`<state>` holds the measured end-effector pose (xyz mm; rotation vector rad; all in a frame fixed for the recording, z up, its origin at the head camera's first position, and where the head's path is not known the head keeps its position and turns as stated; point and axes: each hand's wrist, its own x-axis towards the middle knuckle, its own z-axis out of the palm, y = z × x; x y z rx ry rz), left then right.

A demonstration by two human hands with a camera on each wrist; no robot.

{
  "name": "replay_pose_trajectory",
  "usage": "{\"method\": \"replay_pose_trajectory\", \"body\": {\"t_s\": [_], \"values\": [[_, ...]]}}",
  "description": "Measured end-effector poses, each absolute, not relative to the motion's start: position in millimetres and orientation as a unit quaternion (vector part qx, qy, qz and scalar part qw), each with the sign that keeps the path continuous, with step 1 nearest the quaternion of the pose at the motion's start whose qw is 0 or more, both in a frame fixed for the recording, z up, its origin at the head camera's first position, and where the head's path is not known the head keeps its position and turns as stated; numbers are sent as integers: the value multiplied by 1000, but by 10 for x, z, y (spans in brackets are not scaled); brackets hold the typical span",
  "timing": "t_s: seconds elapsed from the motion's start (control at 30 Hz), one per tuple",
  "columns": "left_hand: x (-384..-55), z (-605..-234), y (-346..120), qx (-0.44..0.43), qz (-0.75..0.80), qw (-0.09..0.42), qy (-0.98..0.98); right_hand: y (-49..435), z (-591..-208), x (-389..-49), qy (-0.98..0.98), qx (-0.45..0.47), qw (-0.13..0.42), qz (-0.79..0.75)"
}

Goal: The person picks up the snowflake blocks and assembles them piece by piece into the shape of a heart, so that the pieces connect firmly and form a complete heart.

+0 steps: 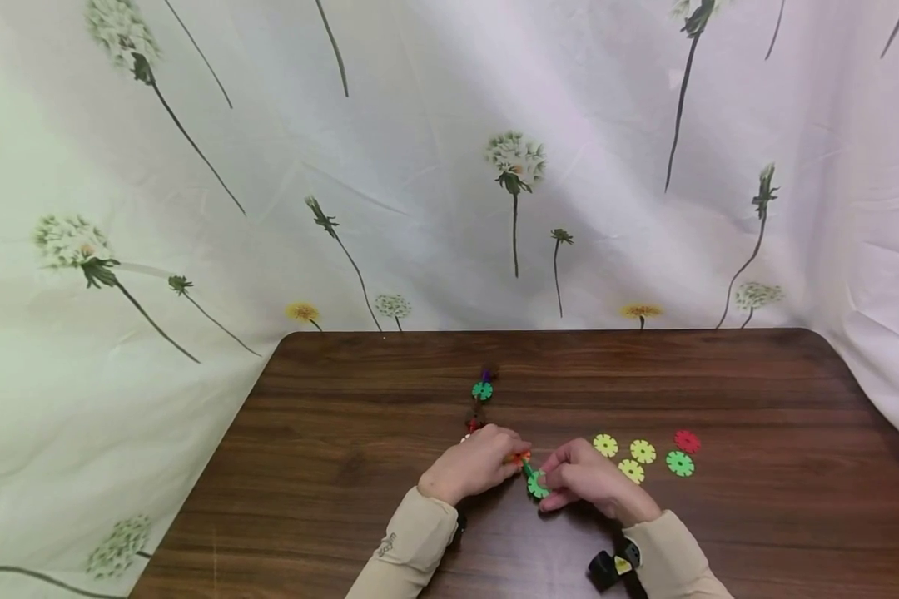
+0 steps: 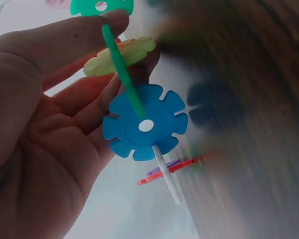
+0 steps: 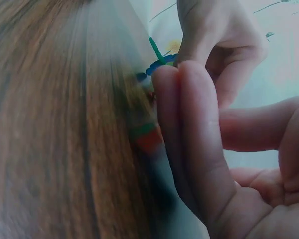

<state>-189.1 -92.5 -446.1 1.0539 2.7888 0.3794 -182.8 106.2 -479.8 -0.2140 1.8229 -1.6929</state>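
A chain of slotted plastic snowflake discs runs from the far table toward both hands. My left hand (image 1: 474,464) pinches it beside an orange disc (image 1: 520,457). In the left wrist view, a yellow disc (image 2: 97,64), a green disc (image 2: 120,67) seen edge-on, a blue disc (image 2: 162,107), a white disc (image 2: 168,177) and a red disc (image 2: 189,163) sit slotted together by that palm. My right hand (image 1: 588,481) pinches a light green disc (image 1: 537,484) at the near end, close to the left fingertips. Its fingers hide the disc in the right wrist view.
Right of the hands lie loose discs: several yellow ones (image 1: 643,452), a red one (image 1: 687,441) and a green one (image 1: 680,463). The chain's far part, with another green disc (image 1: 483,391), stretches over the brown wooden table (image 1: 330,466). A dandelion-print curtain (image 1: 434,208) hangs behind.
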Motion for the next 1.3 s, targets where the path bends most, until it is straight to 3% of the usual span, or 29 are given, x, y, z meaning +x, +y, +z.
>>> {"method": "replay_pose_trajectory", "body": {"t_s": [0.87, 0.97, 1.2, 1.3], "values": [[-1855, -4421, -959, 311, 116, 81, 940, 1089, -4789, -1880, 688, -93, 334, -637], [-1848, -4403, -969, 314, 105, 78, 940, 1181, -4714, -1923, 727, -113, 306, -605], [-1838, -4390, -987, 326, 93, 85, 937, 1609, -4495, -2101, 861, -141, 146, -466], [-1828, -4396, -993, 336, 87, 73, 935, 1745, -4462, -2141, 895, -130, 114, -410]]}}
